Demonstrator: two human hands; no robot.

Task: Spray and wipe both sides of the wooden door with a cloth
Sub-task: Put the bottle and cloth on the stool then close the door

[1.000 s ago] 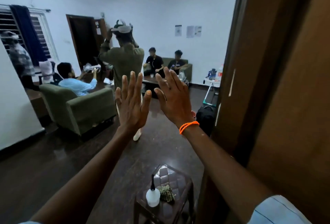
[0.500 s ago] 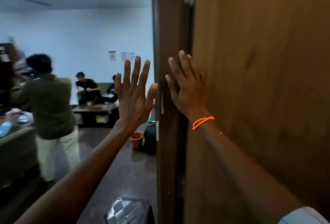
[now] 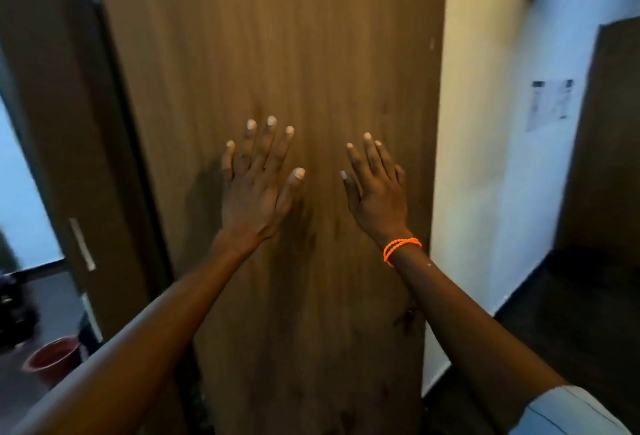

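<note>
Hands: our left hand (image 3: 254,188) and right hand (image 3: 377,188) raised, fingers straight and spread, holding nothing | Door: wooden door (image 3: 277,53) directly beyond both palms (contact unclear) | Progress: no cloth or spray in view; we judge spraying and wiping not started.

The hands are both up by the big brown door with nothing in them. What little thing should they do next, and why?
Probably lower one of the hands to go and fetch the spray bottle and cloth. The left hand and the right hand are spread open in front of the wooden door and hold nothing, and neither a bottle nor a cloth shows in this view, so no spraying or wiping can start yet.
</note>
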